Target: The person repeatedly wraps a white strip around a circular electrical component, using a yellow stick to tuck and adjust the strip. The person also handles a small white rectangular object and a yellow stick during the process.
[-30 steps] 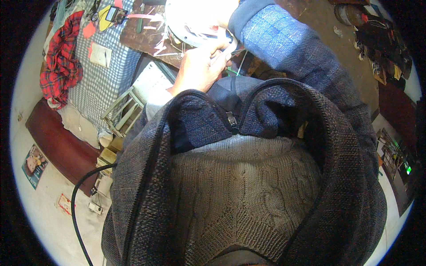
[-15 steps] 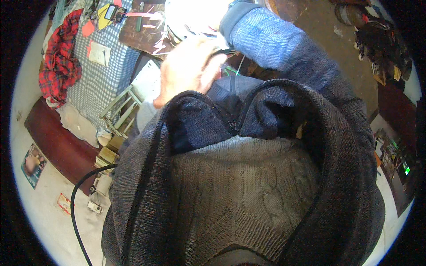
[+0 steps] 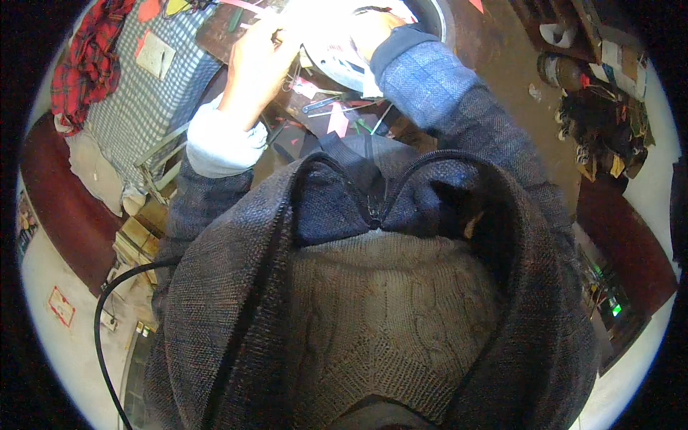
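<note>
Strong glare washes out the top middle of the picture. My left hand [image 3: 252,66] is raised at the left side of the bright area, fingers bent and pressed together. Whatever they pinch is lost in the light. Over a round, pale, basin-like thing with a grey rim [image 3: 438,20] lies my right hand [image 3: 374,34]; its fingers are hidden by the glare. Just below the basin, on the dark table, are a slim tool with a blue handle [image 3: 320,104], a pink paper piece [image 3: 338,119] and thin green strips [image 3: 365,126].
To the left stands a table with a checked cloth [image 3: 168,89], bearing a pale notepad [image 3: 155,56]. A red plaid cloth [image 3: 84,68] hangs at far left. A pale slatted chair [image 3: 163,154] is beside it. Dark clutter [image 3: 605,125] lies on the floor at right.
My left hand has moved left, away from the basin's near edge, baring the tool and paper scraps there. The head view has shifted, and more of the basin's right rim shows.
</note>
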